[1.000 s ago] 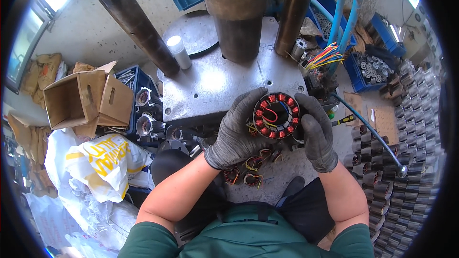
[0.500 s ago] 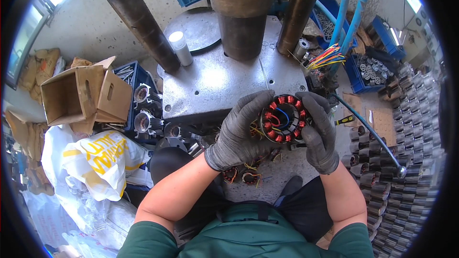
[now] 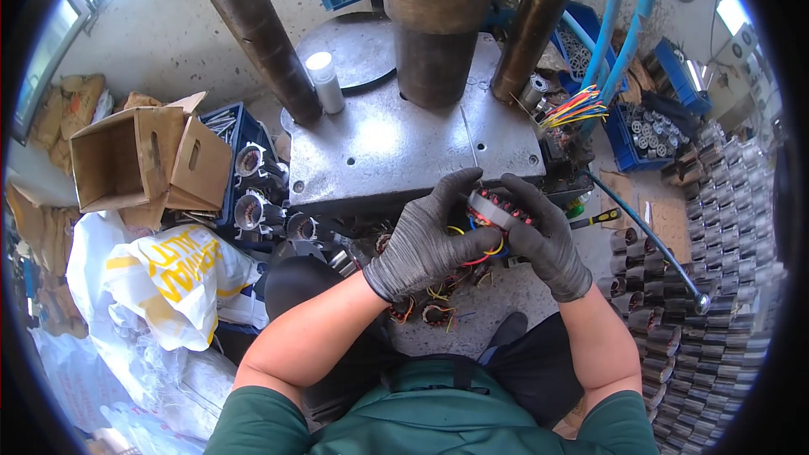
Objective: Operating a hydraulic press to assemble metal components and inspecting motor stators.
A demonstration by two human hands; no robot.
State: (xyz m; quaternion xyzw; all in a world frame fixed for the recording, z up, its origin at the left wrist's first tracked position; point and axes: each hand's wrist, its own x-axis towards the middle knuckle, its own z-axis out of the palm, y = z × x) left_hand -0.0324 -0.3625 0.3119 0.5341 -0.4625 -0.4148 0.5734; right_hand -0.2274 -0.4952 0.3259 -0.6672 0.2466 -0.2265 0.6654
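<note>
Both my hands wear grey work gloves and hold one motor stator (image 3: 495,212) in front of the press bed. The stator is a steel ring with red-copper windings, tipped so its outer side shows, with yellow, red and blue leads hanging below. My left hand (image 3: 436,232) grips it from the left, thumb low and fingers at the top. My right hand (image 3: 543,236) curls around its right side. Just beyond the gloves lies the steel press bed (image 3: 396,147), a thin rod on it. Below my hands, several other wound stators (image 3: 436,313) lie on the floor.
A thick press ram (image 3: 434,59) stands between two steel columns. A white cylinder (image 3: 324,82) is on the bed. On the left are a cardboard box (image 3: 114,160) and white plastic bags (image 3: 181,286). Stacked metal cylinders (image 3: 716,303) and a long-handled rod (image 3: 649,240) are on the right.
The stator has turned from facing me with its open centre to showing its outer side. My fingers have shifted around it, and its leads now hang underneath.
</note>
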